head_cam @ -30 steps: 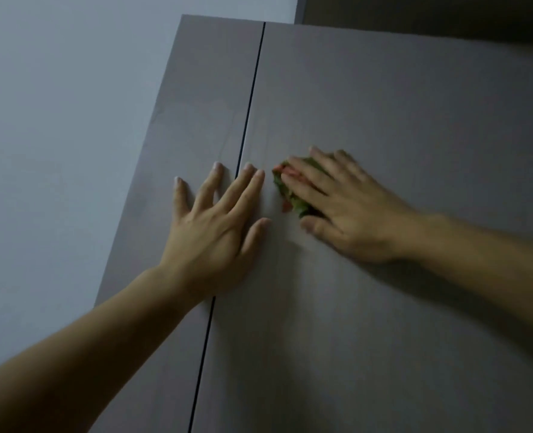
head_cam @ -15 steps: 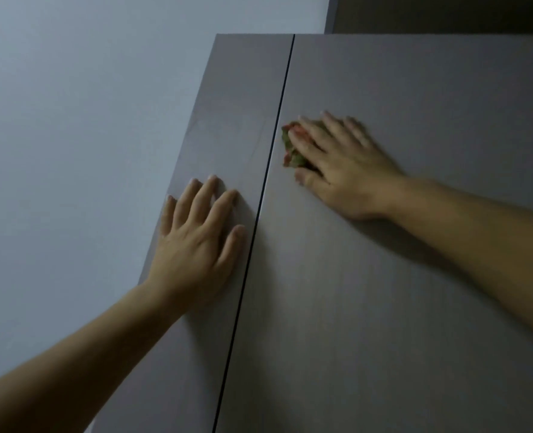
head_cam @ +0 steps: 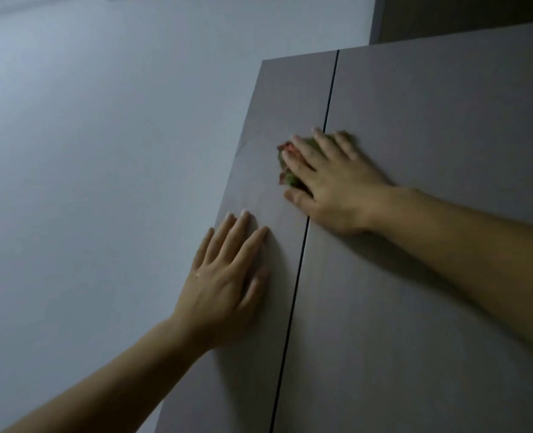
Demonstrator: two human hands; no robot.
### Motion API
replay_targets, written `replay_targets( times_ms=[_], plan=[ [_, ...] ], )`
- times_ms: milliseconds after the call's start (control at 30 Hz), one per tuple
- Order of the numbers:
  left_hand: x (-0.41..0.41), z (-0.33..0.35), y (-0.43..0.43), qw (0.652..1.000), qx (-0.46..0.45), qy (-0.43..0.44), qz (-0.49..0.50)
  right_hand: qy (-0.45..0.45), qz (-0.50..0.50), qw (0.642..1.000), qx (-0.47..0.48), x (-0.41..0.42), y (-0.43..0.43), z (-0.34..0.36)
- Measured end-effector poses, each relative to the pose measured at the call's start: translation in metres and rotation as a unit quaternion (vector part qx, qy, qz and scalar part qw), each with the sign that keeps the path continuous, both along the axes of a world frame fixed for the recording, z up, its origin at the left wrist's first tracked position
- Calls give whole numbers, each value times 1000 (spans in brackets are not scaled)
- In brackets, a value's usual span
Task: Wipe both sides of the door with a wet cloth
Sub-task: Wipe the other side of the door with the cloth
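Door [head_cam: 431, 151]: grey-brown panels, smooth and matt, with a faint wood-grain look like laminate. Cloth [head_cam: 285, 179]: soft woven fabric, crumpled, green and red, dull. Wall [head_cam: 102, 151]: pale, smooth, matt, apparently painted.

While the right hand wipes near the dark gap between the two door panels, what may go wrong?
1. The cloth is bunched small under the right hand, so bare fingers may smear the left door panel.
2. The hand lies across the gap; a cloth fold might catch there.
3. The left hand, flat on that panel, may leave prints.
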State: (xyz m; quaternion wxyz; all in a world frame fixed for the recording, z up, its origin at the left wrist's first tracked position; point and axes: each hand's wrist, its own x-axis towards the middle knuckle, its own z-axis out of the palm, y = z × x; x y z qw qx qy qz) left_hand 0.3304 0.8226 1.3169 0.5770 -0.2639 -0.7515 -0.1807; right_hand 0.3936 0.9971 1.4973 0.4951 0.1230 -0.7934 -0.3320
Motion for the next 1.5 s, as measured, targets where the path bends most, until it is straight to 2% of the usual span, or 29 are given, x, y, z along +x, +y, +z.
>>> replay_targets(
  times_ms=[67, 133, 300, 367, 433, 533, 600, 667, 733, 800, 867, 933, 1000, 1067, 1200, 1267, 1333, 1400, 1433, 1500],
  plan=[
    [-3, -10, -2, 1000, 5, 1, -11, -26, 22, 997, 68, -1, 3, -37],
    [-4, -19, -1, 1000, 6, 5, -19, -42, 18, 995, 88, 0, 8, -52],
    [-8, -39, -2, 1000, 9, -7, -16, 12, -7, 1000, -2, -16, -33, 4],
    [-11, -41, -5, 1000, 3, -8, -20, 16, -25, 997, -68, -25, -61, 32],
    [-12, -40, -9, 1000, -5, -12, -28, 9, -23, 996, -88, -31, -75, 32],
    [-10, -43, -12, 998, -21, -23, -47, -44, -4, 998, 36, -37, -68, -23],
    [-11, -48, -13, 998, -30, -28, -52, -92, -7, 992, 87, -33, -62, -36],
    [-13, -56, -17, 998, -43, -13, -34, -80, -24, 995, 54, -32, -69, -8],
    [-17, -61, -20, 998, -52, 6, -22, -31, -39, 998, -31, -35, -84, 27],
    [-23, -62, -22, 998, -58, 26, -22, 1, -49, 996, -70, -39, -95, 33],
    [-27, -61, -24, 997, -59, 37, -26, -22, -39, 999, -15, -42, -91, 1],
    [-28, -62, -25, 997, -57, 40, -32, -85, -32, 993, 78, -34, -74, -43],
    [-27, -65, -25, 997, -54, 39, -37, -109, -46, 985, 128, -20, -55, -59],
    [-25, -67, -24, 997, -50, 34, -38, -86, -64, 991, 84, -9, -41, -42],
    [-21, -66, -19, 998, -35, 34, -42, 29, -79, 992, -92, -4, -36, -13],
    [-21, -66, -19, 998, -30, 40, -44, 25, -80, 994, -73, -5, -37, -44],
    [-22, -66, -19, 997, -30, 52, -40, -28, -84, 996, 13, -3, -29, -87],
    [-23, -65, -19, 997, -31, 59, -34, -65, -79, 993, 56, 3, -17, -96],
    [-23, -66, -19, 997, -28, 60, -34, -64, -73, 994, 42, 5, -14, -86],
    [-24, -66, -17, 997, -24, 60, -36, -24, -73, 996, -49, 7, -12, -60]
  ],
)
